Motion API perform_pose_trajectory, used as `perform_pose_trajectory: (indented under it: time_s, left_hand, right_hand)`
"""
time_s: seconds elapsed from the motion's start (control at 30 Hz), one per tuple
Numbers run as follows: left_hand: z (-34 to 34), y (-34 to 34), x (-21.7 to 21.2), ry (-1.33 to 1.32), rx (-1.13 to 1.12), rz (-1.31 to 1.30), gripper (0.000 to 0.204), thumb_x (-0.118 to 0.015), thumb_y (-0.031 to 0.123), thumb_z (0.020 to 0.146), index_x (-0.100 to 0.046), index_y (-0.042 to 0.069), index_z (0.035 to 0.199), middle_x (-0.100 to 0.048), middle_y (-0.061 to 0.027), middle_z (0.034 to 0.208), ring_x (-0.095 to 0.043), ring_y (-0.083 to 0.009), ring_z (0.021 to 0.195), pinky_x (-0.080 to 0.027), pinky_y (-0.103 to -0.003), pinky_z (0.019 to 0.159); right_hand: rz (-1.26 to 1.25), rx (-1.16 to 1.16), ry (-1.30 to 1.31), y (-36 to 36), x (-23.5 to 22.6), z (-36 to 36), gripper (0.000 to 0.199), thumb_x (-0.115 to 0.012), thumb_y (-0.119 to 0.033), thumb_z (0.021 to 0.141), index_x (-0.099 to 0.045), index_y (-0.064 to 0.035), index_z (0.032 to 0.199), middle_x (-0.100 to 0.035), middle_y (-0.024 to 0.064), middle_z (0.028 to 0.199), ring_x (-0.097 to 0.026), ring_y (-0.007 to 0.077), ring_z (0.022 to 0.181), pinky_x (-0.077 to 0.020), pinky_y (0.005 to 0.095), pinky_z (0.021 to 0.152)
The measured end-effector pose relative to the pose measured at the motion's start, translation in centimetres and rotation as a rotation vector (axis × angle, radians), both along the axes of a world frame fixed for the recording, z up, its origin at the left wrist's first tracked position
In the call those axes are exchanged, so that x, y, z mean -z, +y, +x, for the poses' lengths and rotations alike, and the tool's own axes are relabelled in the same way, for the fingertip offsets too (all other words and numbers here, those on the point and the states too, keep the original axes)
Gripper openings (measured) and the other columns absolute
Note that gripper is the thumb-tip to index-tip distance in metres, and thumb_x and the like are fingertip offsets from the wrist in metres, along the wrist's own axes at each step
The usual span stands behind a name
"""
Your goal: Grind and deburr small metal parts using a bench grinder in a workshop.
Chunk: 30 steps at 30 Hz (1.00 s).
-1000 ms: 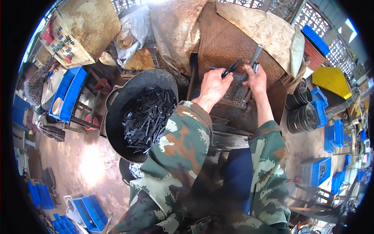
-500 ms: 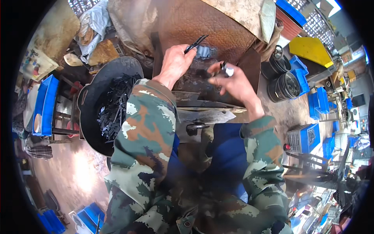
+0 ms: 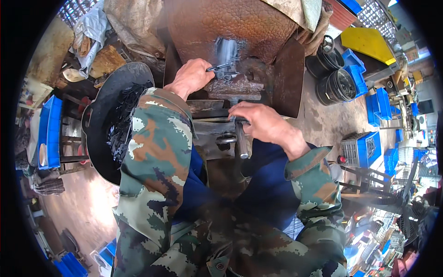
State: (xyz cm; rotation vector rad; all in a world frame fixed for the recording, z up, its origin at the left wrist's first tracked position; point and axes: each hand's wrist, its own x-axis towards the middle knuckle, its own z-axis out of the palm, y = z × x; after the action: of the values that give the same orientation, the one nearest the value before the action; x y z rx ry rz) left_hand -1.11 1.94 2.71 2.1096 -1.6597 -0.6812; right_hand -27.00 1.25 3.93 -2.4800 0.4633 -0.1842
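My left hand (image 3: 191, 76) is closed on a thin dark metal strip (image 3: 219, 67), its free end pointing right. Just beyond the strip is a pale grey, blurred patch like a wheel face (image 3: 227, 50), in front of a rough brown hood. My right hand (image 3: 267, 122) is at the bench's near edge with its fingers curled down over a short dark metal bar (image 3: 242, 142). The bar's shiny end points toward me; the fingers hide its upper part. To the left of the bar sits a dark round knob (image 3: 225, 141). A rusty ledge (image 3: 235, 87) lies between my hands.
A large black pan (image 3: 94, 131) of dark strips (image 3: 121, 122) stands left of my left arm. A brown metal side plate (image 3: 288, 78) rises at the right. Black buckets (image 3: 339, 86), blue bins (image 3: 380, 111) and a yellow panel (image 3: 369, 48) are farther right.
My left hand has moved lower and left, and its strip now lies nearly level. My right hand has come down toward me to the bench's near edge. The view has shifted slightly.
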Motion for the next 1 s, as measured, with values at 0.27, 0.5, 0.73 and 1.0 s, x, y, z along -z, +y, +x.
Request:
perform_pose_trajectory:
  time_s: [0.27, 0.5, 0.73, 1.0]
  left_hand:
    - [0.7, -1.1, 1.0, 0.097, -0.038, -0.208, 0.025, -0.061, 0.023, 0.090, -0.071, 0.004, 0.102, -0.071, -0.0170, 0.090, -0.067, -0.0335, 0.090, -0.050, -0.042, 0.081]
    - [-3.1, 0.2, -2.9, 0.757, -0.031, -0.161, 0.025, -0.061, 0.026, 0.095, -0.071, 0.004, 0.103, -0.064, 0.0024, 0.074, -0.035, -0.0035, 0.055, -0.028, -0.021, 0.050]
    - [-3.6, 0.6, -3.3, 1.087, 0.016, -0.148, 0.033, -0.060, 0.029, 0.096, -0.068, -0.002, 0.106, -0.064, 0.0006, 0.077, -0.036, -0.0031, 0.053, -0.027, -0.021, 0.048]
    - [1.2, -1.6, 1.7, 0.730, -0.129, -0.134, 0.033, -0.052, 0.022, 0.096, -0.065, -0.004, 0.111, -0.064, -0.0005, 0.079, -0.040, -0.0063, 0.054, -0.035, -0.024, 0.051]
  right_hand:
    - [0.746, 0.685, -0.386, -3.3, -2.3, 2.2, 0.022, -0.063, -0.017, 0.095, -0.064, 0.0005, 0.109, -0.066, 0.0066, 0.095, -0.057, 0.0108, 0.059, -0.0523, 0.0276, 0.051]
    - [0.980, 0.749, -0.807, -4.8, -2.3, 4.4, 0.024, -0.064, -0.017, 0.096, -0.060, -0.0007, 0.113, -0.066, 0.0059, 0.087, -0.045, 0.0066, 0.052, -0.0525, 0.0283, 0.052]
    - [0.881, 0.727, -0.821, -4.2, -2.7, 5.4, 0.018, -0.068, -0.013, 0.094, -0.063, -0.0026, 0.108, -0.063, 0.0040, 0.079, -0.048, 0.0079, 0.055, -0.0475, 0.0277, 0.051]
    - [0.829, 0.746, -0.777, -3.9, -2.4, 4.6, 0.023, -0.070, -0.015, 0.093, -0.062, 0.0001, 0.109, -0.066, 0.0076, 0.087, -0.052, 0.0099, 0.051, -0.0469, 0.0259, 0.047]
